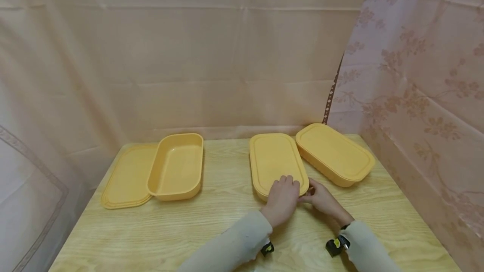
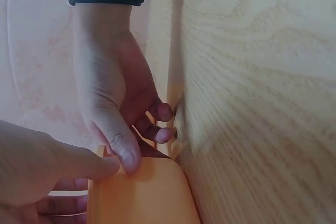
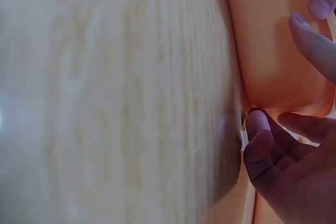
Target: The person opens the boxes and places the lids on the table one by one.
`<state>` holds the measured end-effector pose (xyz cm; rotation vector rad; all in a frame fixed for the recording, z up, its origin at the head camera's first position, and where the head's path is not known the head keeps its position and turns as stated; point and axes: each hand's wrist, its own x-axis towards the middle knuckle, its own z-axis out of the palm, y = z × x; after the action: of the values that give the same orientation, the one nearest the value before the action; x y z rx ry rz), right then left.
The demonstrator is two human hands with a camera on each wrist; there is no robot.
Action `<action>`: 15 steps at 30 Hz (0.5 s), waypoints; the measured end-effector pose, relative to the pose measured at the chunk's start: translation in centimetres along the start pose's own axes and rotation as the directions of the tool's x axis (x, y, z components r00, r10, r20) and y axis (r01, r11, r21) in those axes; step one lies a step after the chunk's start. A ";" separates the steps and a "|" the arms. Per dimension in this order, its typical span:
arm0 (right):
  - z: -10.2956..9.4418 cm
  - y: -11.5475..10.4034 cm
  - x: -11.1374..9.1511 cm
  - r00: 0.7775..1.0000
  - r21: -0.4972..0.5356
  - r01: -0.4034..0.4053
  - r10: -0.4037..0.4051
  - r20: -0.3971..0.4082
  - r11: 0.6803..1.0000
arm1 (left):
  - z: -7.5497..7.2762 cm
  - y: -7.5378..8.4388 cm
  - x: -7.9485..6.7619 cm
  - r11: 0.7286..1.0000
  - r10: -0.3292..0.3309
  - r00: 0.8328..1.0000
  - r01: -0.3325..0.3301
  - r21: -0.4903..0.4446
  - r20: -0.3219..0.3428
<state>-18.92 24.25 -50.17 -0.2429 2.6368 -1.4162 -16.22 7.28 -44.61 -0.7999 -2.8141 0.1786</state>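
Observation:
A yellow lidded container lies lengthwise right of the table's middle, its lid on top. My left hand lies over its near end, curled fingers on the lid and thumb at the rim. At the near right corner, my right hand grips the container. In the left wrist view, both thumbs meet at the rim above the end wall. The right wrist view shows the right thumb against that wall, with the forefinger round the corner and the other fingers curled below.
A second lidded yellow container stands angled at the right, close beside the first. On the left, an uncovered yellow container overlaps a flat yellow lid. Curtains hang behind the wooden table and at its sides.

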 end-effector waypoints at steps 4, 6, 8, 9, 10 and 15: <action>0.0 -0.1 0.0 1.000 -0.012 -0.016 0.016 0.001 1.000 | -0.1 0.2 0.2 0.998 0.033 0.999 -0.034 0.061 0.015; 0.0 -0.1 0.0 1.000 -0.011 -0.025 0.025 -0.002 1.000 | -0.2 0.3 0.3 0.996 0.047 0.999 -0.047 0.072 0.009; 0.1 0.0 0.0 1.000 -0.019 -0.016 0.016 0.002 1.000 | -0.3 0.3 0.2 0.995 0.062 0.998 -0.061 0.079 -0.006; 0.1 0.1 0.0 1.000 -0.021 -0.015 0.015 -0.001 1.000 | -0.3 0.2 0.2 0.995 0.069 0.997 -0.067 0.079 -0.018; 0.2 0.1 0.0 1.000 -0.024 -0.015 0.015 -0.005 1.000 | -0.4 0.2 0.2 0.994 0.076 0.997 -0.074 0.076 -0.029; 0.4 0.2 0.0 1.000 -0.022 -0.010 0.010 -0.016 1.000 | -0.5 -0.1 0.2 0.992 0.112 0.992 -0.109 0.064 -0.051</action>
<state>-18.85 24.02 -50.59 -0.2212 2.6643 -1.3924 -16.28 7.32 -44.09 -0.9328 -2.7010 0.2552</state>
